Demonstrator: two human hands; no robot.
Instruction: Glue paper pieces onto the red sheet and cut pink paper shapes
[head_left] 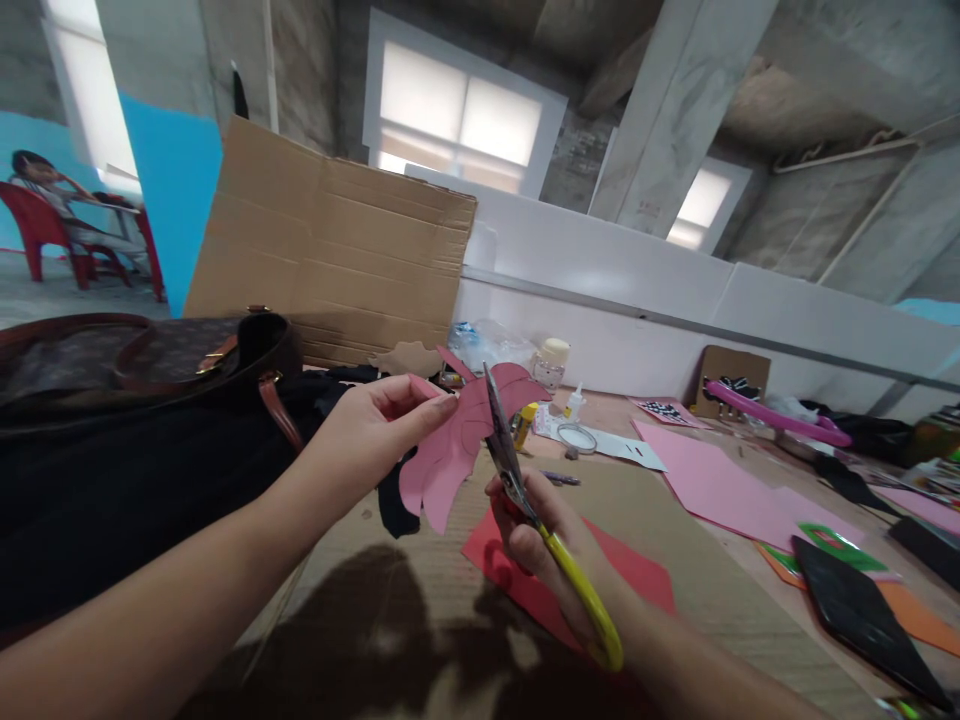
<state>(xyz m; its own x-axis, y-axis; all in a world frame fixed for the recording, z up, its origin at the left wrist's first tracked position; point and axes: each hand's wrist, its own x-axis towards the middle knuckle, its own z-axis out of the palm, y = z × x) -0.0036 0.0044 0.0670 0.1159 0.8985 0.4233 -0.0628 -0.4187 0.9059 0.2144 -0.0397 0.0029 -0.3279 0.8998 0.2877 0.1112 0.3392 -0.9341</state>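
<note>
Through the head view I find the left hand (379, 425) closed in a pinch on the pink paper cutout (448, 460), thumb against fingers at its left edge; the cutout is held up above the cardboard sheet (352, 610), tilted, its curved lobes hanging downward and dark lines visible on its surface. I find the right hand (551, 530) wrapped around the scissors (508, 462), yellow handle toward the forearm, blades pointing up and nearly together; the blades overlap the cutout's right part in view, though I cannot tell whether they touch it.

Below the right hand, red paper (641, 578) lies on the cardboard sheet; behind the cutout stand a yellow glue stick (525, 425), a small white bottle (574, 402) and a jar with a cream lid (551, 362); a round clear ring (576, 437) lies nearby. To the right I note pink sheets (712, 485), a black flat object (862, 615) and a purple ring (780, 415); to the left, a dark bag (150, 440) sits before an upright cardboard panel (337, 250); a person (56, 200) sits on a red chair (37, 228) in the far background.
</note>
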